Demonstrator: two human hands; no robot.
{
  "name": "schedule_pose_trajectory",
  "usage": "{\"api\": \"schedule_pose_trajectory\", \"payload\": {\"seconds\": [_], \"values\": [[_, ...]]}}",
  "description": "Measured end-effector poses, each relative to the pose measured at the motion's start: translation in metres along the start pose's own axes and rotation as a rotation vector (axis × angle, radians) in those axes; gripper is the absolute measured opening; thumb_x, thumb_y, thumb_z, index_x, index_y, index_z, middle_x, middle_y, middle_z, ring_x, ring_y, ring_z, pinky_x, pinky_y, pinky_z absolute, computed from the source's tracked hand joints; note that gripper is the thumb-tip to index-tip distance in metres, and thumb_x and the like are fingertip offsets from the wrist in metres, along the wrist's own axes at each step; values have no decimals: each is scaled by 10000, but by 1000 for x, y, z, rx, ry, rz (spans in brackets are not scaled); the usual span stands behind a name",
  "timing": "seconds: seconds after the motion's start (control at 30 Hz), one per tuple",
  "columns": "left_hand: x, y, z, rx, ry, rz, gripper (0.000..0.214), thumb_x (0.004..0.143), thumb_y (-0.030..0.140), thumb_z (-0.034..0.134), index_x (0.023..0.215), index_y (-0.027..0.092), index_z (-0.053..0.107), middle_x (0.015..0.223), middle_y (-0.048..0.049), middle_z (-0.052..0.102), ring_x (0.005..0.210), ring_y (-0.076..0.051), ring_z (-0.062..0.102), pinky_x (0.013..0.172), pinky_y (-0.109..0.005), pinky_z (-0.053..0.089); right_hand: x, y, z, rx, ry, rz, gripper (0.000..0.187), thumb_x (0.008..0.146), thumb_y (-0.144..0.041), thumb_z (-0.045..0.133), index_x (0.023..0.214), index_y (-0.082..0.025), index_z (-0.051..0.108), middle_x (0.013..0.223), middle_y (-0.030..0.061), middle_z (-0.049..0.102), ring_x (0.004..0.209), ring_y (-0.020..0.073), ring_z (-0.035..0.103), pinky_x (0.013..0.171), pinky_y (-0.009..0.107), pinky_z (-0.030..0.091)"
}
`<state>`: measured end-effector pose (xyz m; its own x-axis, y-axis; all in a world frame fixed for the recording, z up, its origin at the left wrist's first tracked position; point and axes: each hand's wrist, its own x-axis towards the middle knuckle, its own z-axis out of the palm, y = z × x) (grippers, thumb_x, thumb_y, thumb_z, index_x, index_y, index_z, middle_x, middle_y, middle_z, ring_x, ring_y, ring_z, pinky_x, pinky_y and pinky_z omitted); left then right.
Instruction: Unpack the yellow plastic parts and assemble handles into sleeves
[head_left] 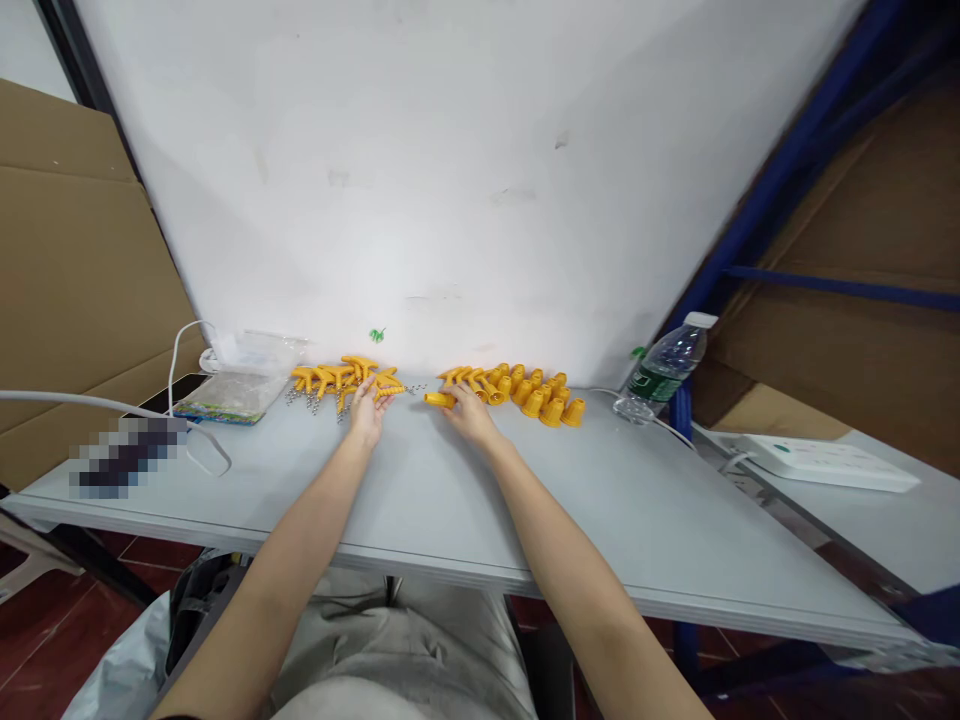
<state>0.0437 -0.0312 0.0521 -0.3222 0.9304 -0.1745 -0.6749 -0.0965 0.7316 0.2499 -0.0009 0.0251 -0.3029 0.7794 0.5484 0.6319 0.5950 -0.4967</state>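
Observation:
My left hand (367, 410) is closed on a corkscrew (390, 391) with a yellow handle, its metal spiral pointing right. A little to the right, my right hand (470, 413) grips a yellow tapered sleeve (436, 399) whose end points left toward the spiral. The two parts are apart. Behind and left of my left hand lies a pile of yellow-handled corkscrews (322, 380) with their spirals toward me. Several yellow pieces (469, 377) lie just behind my right hand, partly hidden by it. Farther right, yellow bell-shaped cups (553, 410) stand in rows.
A clear water bottle (664, 370) leans at the table's right. On the left lie a plastic bag (229, 397), white cables (176, 365) and a pixelated dark object (124, 458). A white panel (450, 200) rises behind the grey table (435, 500). A power strip (829, 463) lies far right.

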Motion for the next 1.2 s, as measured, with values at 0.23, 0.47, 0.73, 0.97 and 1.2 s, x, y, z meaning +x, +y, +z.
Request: {"api": "schedule_pose_trajectory", "payload": {"seconds": [0.23,0.47,0.73,0.97,1.2], "values": [[5,-4,-5,42,0,75,331,896,86,486,1196,183,588,860,-55,687,807,-119,682,866,-299,523,-2,-3,1,10,0,3,332,809,-219,589,1137,-187,635,1075,105,613,966,249,603,911,440,479],[6,-3,-4,4,-24,45,321,887,68,488,1160,184,609,829,-46,676,823,-123,679,870,-297,523,-3,-2,0,-63,28,80,351,818,-249,592,1161,-194,644,1056,110,597,912,242,606,876,429,488],[4,-1,-4,51,-29,60,278,899,75,481,1124,174,611,828,-52,674,834,-126,674,901,-319,509,-2,-4,-2,-29,67,35,390,834,-259,551,1215,-209,622,1147,114,577,1073,266,572,942,440,465],[2,-7,-2,152,-105,114,238,881,155,565,1112,177,617,846,-59,673,783,-119,652,827,-291,516,-1,-10,-1,22,26,-10,383,817,-209,548,1191,-210,631,1133,116,568,1076,271,569,955,463,465],[-9,-6,-4,529,-320,320,288,796,147,657,1072,228,657,1183,-74,647,942,-168,647,969,-323,474,2,-10,-3,168,58,-2,405,816,-349,614,1180,-175,580,1162,142,615,961,246,609,894,438,500]]}}
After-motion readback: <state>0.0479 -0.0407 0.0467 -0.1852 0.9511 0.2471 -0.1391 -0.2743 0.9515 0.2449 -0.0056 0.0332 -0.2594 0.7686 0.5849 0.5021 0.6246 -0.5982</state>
